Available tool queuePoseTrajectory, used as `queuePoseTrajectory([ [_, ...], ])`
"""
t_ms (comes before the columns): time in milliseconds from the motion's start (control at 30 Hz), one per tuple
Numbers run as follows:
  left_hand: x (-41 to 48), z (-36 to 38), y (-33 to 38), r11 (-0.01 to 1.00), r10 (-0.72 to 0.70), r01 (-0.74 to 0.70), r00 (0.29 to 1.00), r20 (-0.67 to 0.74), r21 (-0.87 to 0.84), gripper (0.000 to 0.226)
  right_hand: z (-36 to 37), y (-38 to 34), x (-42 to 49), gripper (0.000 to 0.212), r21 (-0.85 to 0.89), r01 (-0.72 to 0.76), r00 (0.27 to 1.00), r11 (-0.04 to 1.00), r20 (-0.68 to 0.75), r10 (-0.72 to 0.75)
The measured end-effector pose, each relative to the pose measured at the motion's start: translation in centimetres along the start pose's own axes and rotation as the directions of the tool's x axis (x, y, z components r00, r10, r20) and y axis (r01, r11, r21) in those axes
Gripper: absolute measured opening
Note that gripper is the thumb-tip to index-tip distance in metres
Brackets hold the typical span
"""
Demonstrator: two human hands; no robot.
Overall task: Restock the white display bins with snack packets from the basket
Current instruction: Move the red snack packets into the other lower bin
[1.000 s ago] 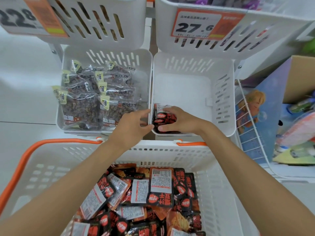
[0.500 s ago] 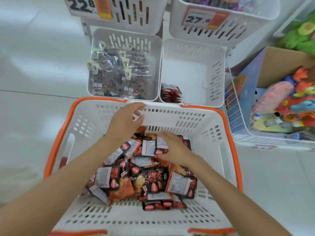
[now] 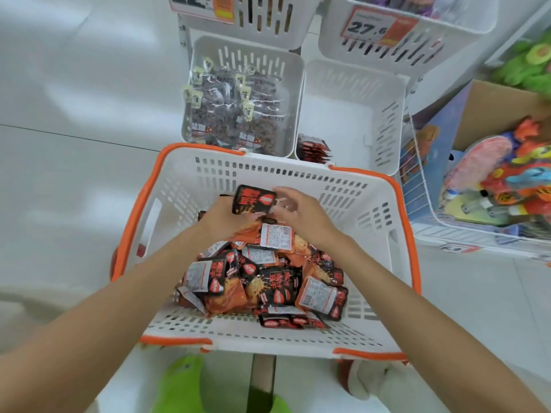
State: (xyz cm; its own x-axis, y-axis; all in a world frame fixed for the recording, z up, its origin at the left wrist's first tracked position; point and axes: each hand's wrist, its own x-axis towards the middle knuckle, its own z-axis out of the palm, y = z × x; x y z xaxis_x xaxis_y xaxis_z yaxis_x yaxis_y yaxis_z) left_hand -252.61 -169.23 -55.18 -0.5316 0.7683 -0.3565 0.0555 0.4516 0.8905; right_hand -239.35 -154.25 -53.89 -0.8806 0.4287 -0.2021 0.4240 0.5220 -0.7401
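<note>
At right we see bright toys (image 3: 507, 186) and a cardboard box (image 3: 504, 111); far right, green plush (image 3: 530, 64); near us, a blurred green shape (image 3: 185, 389).

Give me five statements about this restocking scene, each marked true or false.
1. The left hand holds a packet above the pile. True.
2. The lower right bin is full. False: it holds only a small stack in its near left corner.
3. The lower left bin holds clear bags. True.
4. The basket has a blue rim. False: the rim is orange.
5. The price tag on the upper right bin reads 27.6. True.
</note>
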Motion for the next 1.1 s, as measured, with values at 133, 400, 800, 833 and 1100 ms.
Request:
queuePoseTrajectory([
  [133, -1.2, -3.1, -4.0, 0.975, -0.205, 0.196, 0.976, -0.079, -0.106, 0.005, 4.8, 5.3, 1.1, 0.078, -0.357, -0.093, 0.963, 0.930, 0.206, 0.176],
  [400, -0.8, -4.2, -6.9, 0.928, -0.365, 0.344, 0.918, -0.156, -0.144, 0.043, 5.4, 8.7, 1.6, 0.046, -0.581, 0.086, 0.968, 0.810, 0.242, 0.070],
  [800, -2.0, -2.4, -4.0, 0.897, -0.307, 0.242, 0.944, -0.125, -0.370, 0.010, 3.7, 3.5, -1.5, 0.017, -0.337, -0.050, 0.998, 0.940, 0.025, 0.062],
  [833, -2.3, -2.2, -3.7, 0.881, -0.307, 0.254, 0.949, -0.075, -0.398, 0.016, 2.8, 1.8, -1.1, 0.024, -0.159, -0.094, 0.994, 0.983, -0.076, 0.082],
  [1100, -3.3, -3.7, -2.7, 0.971, -0.165, 0.117, 0.960, -0.226, -0.211, 0.026, 6.9, -1.8, -1.6, 0.040, 0.201, -0.306, 0.950, 0.930, 0.130, 0.284],
])
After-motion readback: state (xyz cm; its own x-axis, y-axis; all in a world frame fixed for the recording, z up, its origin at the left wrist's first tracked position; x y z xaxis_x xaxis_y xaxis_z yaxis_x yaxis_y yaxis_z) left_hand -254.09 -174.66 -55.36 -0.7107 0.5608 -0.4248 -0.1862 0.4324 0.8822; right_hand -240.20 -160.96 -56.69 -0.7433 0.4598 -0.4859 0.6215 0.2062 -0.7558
